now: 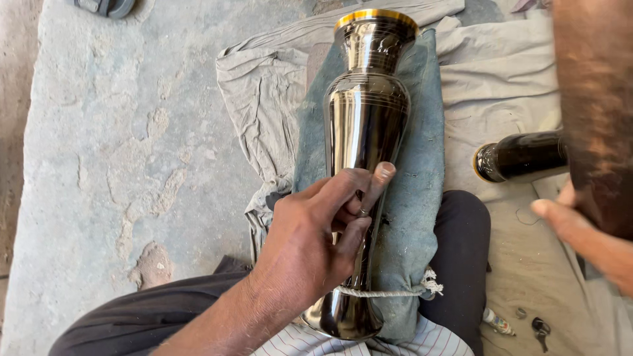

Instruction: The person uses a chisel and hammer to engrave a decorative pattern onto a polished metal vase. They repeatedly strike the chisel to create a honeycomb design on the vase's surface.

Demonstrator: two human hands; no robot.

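Observation:
A tall, polished dark metal vase [366,118] with a gold rim lies lengthwise on a blue-grey cloth [415,198] over my lap. A thin white rope [395,292] crosses its narrow lower part. My left hand [316,240] is curled around the vase's slim middle, a ring on one finger. My right hand [573,227] shows at the right edge, partly behind a blurred brown-and-dark shape [593,99] close to the camera. Whether it holds anything is unclear. A second dark vase [521,156] with a gold rim lies just above my right hand.
A crumpled beige cloth [264,92] spreads under the blue one on a rough concrete floor [119,145]. A key [541,328], a small tube [498,323] and a coin-like disc lie at the bottom right. A sandal [105,6] sits at the top left.

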